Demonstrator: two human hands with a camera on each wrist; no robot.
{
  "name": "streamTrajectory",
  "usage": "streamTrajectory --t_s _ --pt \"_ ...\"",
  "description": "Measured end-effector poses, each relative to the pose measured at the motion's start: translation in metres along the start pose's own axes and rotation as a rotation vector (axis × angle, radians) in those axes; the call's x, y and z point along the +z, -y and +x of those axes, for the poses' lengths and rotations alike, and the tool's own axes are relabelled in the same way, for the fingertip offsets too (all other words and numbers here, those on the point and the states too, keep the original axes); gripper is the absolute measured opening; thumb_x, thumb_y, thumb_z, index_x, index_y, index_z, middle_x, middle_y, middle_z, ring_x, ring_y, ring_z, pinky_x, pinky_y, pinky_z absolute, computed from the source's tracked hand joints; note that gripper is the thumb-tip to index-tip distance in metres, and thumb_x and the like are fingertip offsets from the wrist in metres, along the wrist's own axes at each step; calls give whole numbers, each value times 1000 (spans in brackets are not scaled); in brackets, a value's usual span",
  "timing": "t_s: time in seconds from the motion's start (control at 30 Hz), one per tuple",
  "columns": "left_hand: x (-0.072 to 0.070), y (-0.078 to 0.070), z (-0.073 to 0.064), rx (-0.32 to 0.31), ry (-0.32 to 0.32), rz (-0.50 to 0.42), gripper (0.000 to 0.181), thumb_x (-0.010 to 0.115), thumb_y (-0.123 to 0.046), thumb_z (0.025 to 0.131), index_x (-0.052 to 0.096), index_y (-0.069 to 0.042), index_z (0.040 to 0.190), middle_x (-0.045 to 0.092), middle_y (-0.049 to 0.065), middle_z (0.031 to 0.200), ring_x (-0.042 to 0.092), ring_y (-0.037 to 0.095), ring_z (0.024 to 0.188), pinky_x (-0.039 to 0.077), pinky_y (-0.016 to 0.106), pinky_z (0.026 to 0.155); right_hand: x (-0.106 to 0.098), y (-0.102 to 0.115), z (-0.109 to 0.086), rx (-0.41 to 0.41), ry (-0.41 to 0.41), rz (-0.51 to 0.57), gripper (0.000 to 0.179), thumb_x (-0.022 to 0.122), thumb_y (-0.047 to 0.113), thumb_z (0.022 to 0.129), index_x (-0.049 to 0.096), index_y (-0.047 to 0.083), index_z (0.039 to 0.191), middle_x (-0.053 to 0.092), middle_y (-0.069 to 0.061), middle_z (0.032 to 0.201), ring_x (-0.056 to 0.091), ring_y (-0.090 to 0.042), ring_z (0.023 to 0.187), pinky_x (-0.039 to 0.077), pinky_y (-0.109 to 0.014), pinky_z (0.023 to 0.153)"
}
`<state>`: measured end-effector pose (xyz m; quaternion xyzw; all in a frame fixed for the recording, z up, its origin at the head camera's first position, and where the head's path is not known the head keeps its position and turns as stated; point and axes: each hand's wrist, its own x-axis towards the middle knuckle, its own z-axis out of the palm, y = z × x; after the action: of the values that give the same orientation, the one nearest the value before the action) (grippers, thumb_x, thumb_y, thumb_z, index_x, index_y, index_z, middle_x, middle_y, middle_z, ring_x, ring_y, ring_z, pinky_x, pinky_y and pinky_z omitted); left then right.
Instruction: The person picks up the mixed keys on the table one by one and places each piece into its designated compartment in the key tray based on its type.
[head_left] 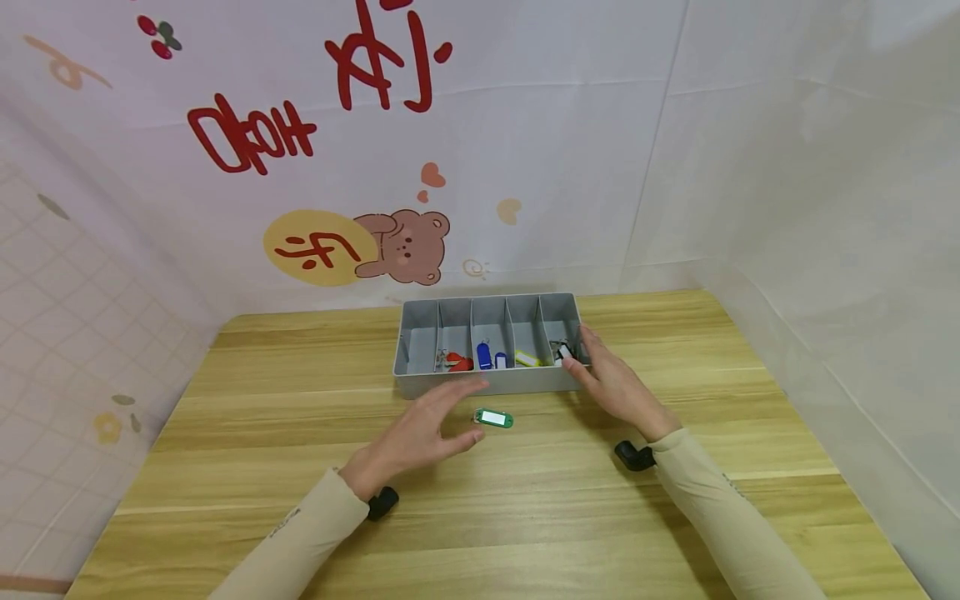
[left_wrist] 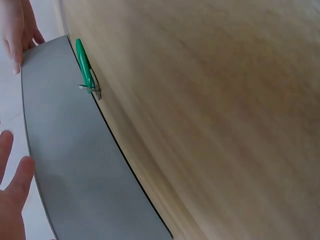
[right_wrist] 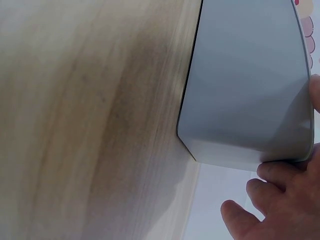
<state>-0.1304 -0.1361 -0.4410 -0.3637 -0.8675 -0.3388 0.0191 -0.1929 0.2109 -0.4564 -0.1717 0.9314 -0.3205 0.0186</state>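
Observation:
A grey divided box (head_left: 525, 381) stands toward the back of the wooden table. My right hand (head_left: 617, 385) holds its right end, thumb at the front rim and fingers along the end wall; the right wrist view shows the fingers (right_wrist: 277, 175) against that wall. In front of the box lies a green key tag (head_left: 495, 418) with a white label and a metal ring. Just left of this tag hovers my left hand (head_left: 412, 435), thumb and fingers spread apart, holding nothing. Inside the box are red key tags (head_left: 460, 364), blue key tags (head_left: 484, 356), a yellow key tag (head_left: 527, 358) and black key tags (head_left: 564, 352).
Upright dividers split the box into several compartments, with each tag colour in its own one. A white printed cloth (head_left: 525, 125) hangs behind the table (head_left: 525, 517) and along its sides. Black wrist mounts (head_left: 634, 456) sit under both sleeves.

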Motion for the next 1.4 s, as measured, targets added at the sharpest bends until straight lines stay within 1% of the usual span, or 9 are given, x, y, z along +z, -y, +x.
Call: streamTrajectory --t_s 0.13,0.33,0.53,0.7,0.87,1.0,1.17,1.3,1.4 --pt "1 0 1 -23 65 -36 61 71 -35 99 52 -13 152 53 3 154 48 27 143 40 55 114 0 0 0 2 5 -7 84 44 49 110 10 -5 163 13 -26 169 17 -41 156 19 -58 123" --pt "4 3 4 -71 174 -93 61 69 -36 100 51 -10 153 52 1 155 46 22 144 40 49 116 0 -1 0 7 9 -5 84 44 50 110 10 -4 163 13 -25 170 17 -41 156 19 -57 123" --pt "5 8 7 -80 234 -71 59 69 -34 100 53 -8 151 55 5 151 50 24 140 42 47 114 0 0 0 5 7 -4 83 45 48 110 10 -4 163 13 -25 169 17 -41 156 19 -58 123" --pt "6 11 9 -135 277 -65 60 70 -31 100 52 -9 152 54 8 152 50 24 140 40 46 116 0 0 0 7 7 -5 82 45 47 110 10 -4 163 13 -25 170 16 -41 156 19 -58 123" --pt "8 16 10 -178 300 -60 61 69 -32 100 50 -8 153 53 10 153 49 24 141 39 46 116 0 0 1 5 8 -5 83 45 48 110 9 -4 163 13 -24 170 15 -40 156 18 -58 123" --pt "8 19 10 -193 300 -66 58 70 -28 100 53 -8 151 57 8 149 51 22 138 40 44 116 0 0 0 1 6 0 82 45 47 110 9 -4 164 12 -24 170 15 -40 156 18 -58 123" --pt "10 22 10 -167 298 -76 48 71 -21 99 60 -6 143 64 5 140 57 20 130 44 43 112 1 -1 0 1 5 3 82 45 47 110 9 -4 164 13 -25 170 16 -41 156 19 -58 123" --pt "10 23 10 -144 302 -77 40 71 -17 99 66 -9 137 66 2 137 60 18 124 47 41 108 1 -1 0 4 7 4 82 45 48 110 9 -4 164 12 -25 170 16 -41 156 19 -58 123" --pt "10 25 9 -116 298 -72 37 72 -15 98 68 -10 135 67 1 135 62 18 122 48 41 106 1 0 0 5 7 5 83 45 49 110 9 -4 164 12 -24 170 17 -41 156 19 -58 123"
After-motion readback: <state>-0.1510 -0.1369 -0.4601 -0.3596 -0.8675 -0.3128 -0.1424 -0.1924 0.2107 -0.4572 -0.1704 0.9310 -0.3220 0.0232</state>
